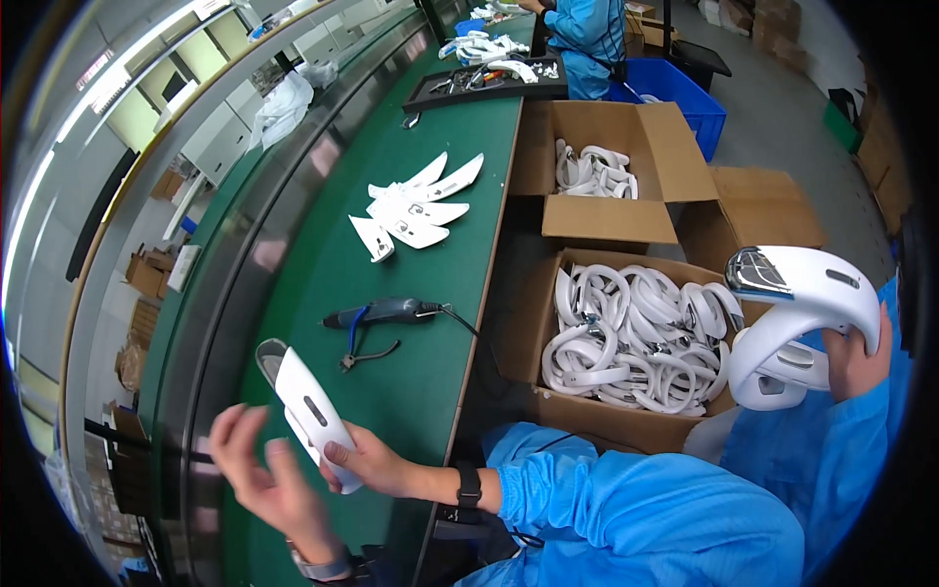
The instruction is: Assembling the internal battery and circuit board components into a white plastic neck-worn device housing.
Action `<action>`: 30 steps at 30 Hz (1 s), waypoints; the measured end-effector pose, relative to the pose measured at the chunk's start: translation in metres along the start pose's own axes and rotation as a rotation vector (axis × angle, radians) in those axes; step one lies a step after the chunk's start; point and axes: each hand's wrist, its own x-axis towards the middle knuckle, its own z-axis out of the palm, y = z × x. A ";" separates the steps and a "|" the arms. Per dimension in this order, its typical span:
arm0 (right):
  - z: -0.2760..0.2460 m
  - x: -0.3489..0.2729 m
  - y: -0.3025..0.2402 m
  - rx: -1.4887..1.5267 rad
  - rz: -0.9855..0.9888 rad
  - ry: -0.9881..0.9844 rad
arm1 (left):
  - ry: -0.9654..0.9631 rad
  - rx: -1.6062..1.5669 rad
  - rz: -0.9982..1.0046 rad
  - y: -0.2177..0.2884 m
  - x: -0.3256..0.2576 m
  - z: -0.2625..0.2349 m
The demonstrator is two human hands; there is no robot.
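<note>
My right hand, a black band on its wrist, is closed round the lower end of a white curved plastic piece. This piece has a dark slot in its face and a grey far end. Its thumb presses on top, with the fingers underneath. Just left of it, my left hand is raised and blurred, its fingers apart and nothing seen in them. Beyond the held piece, on the green worktop, lie a dark corded power tool and a fanned group of white plastic parts.
At right, another person's hand holds white curved parts. Below it, an open carton is full of white loops. A second carton stands behind. A black tray and a blue-clad person are farther off.
</note>
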 end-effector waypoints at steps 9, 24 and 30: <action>0.020 -0.007 -0.025 -0.659 0.029 -0.298 | 0.068 -1.377 -0.757 -0.023 -0.006 -0.016; -0.225 0.160 -0.205 -2.395 0.100 -0.049 | 0.521 -1.294 -0.664 -0.055 -0.016 -0.088; -0.254 0.193 -0.239 -2.391 0.182 0.041 | 0.300 -1.426 -0.515 -0.077 -0.029 -0.095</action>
